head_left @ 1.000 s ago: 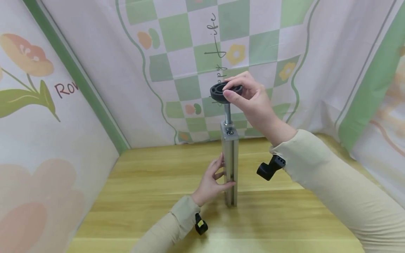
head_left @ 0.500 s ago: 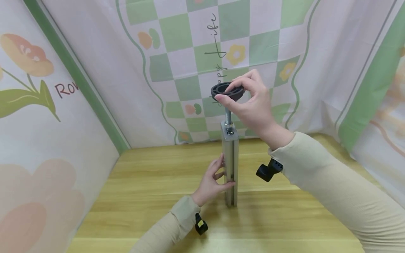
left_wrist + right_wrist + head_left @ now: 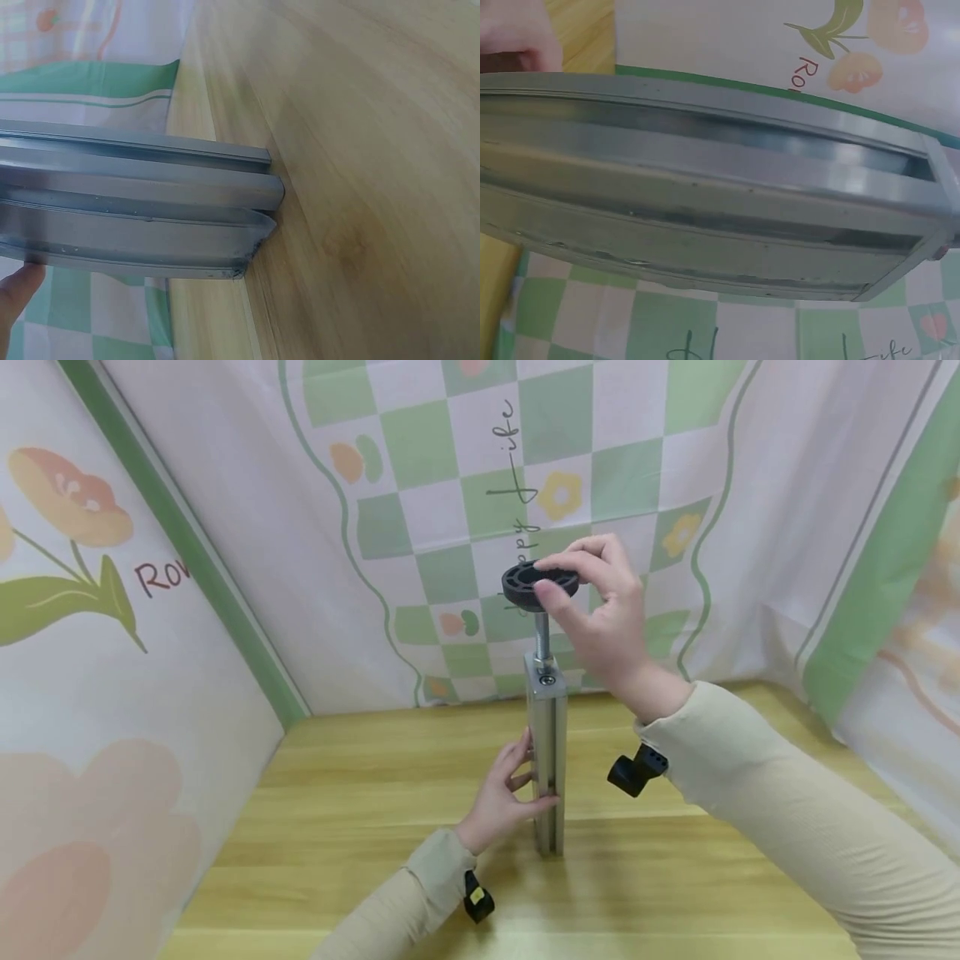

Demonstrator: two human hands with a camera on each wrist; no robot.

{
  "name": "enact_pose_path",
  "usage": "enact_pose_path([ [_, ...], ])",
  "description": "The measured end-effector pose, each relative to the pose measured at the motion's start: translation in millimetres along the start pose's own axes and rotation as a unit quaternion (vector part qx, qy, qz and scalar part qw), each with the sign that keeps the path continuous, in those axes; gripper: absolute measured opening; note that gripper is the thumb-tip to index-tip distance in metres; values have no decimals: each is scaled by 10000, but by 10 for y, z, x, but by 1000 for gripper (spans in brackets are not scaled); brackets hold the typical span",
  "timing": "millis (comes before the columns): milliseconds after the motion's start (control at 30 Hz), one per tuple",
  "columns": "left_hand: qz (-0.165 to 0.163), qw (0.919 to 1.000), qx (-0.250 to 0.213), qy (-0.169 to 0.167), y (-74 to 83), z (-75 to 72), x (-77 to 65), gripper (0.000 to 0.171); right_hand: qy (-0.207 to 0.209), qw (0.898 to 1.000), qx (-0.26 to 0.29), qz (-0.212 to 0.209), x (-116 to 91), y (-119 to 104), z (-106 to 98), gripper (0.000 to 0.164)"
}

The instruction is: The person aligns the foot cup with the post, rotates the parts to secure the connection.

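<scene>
An aluminium extrusion profile stands upright on the wooden table, with its grooved sides also visible in both wrist views. My left hand grips it low down from the left, thumb across the near edge and fingers behind. A metal end plate caps its top, with a bolt head showing in it. Above that rises the threaded rod of a leveling foot, whose round black base faces upward. With thumb and fingers, my right hand pinches the right side of the base's rim.
The wooden table meets a checkered curtain at the back. Printed fabric walls stand at the left and right. A black wrist mount hangs below the right sleeve, another below the left.
Over the last second my right thumb reached forward along the base's near rim, then drew back to the right. My left hand keeps its grip on the profile. The whole view has shifted slightly.
</scene>
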State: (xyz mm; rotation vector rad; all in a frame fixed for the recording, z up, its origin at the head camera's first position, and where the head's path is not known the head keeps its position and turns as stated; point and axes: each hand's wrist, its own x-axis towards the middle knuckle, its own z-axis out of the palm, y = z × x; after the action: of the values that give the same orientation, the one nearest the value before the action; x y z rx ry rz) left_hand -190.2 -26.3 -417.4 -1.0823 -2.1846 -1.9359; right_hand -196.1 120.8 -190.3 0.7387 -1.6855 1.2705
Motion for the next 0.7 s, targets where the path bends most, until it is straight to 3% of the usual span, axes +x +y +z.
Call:
enact_pose_path([
  [100, -58, 10000, 21, -11, 12, 2, 4, 98, -222, 9975, 368, 552, 2, 25, -19, 47],
  [167, -53, 10000, 34, -19, 19, 1, 7, 98, -485, 9877, 1103, 993, 17, 54, -26, 44],
  [233, -20, 10000, 54, -17, 17, 4, 10, 98, -791, 9662, 1997, 1427, 35, 95, -35, 40],
  [333, 102, 9999, 86, -12, 13, 10, 9, 100, -1217, 9173, 3249, 1955, 57, 169, -43, 33],
  [433, 154, 9999, 73, -22, 13, 12, 5, 100, -1596, 8812, 3764, 2373, 75, 205, -48, 35],
  [600, 84, 10000, 11, -8, 8, 7, 1, 98, -2059, 8366, 4335, 2642, 117, 197, -24, 38],
  [700, 63, 10000, -23, 12, 1, 4, 4, 99, -2135, 8066, 4818, 2678, 132, 173, -1, 43],
])
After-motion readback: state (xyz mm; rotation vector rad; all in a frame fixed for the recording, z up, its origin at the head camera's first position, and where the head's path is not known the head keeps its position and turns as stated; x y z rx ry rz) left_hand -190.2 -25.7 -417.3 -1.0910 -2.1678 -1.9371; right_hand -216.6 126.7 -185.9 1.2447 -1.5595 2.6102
